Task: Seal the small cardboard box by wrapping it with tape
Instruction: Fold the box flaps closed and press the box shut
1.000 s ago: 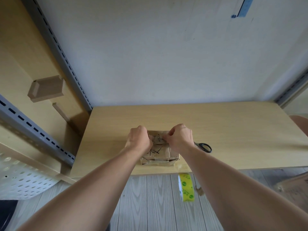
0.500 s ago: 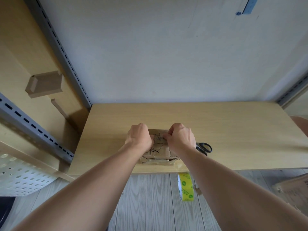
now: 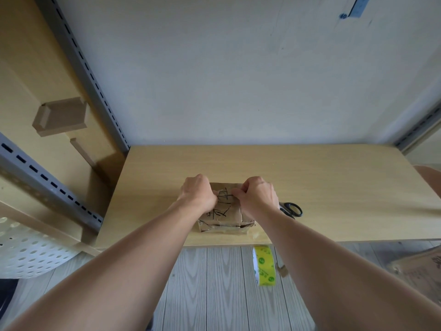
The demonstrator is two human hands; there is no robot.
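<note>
I see no shift: left hand curled on box, hold unclear; right hand still pinching box top; sealing not advancing

A packing corner, by the look: slotted shelf rails left of the gripped box, scissors just right (tape roll nearer).
</note>
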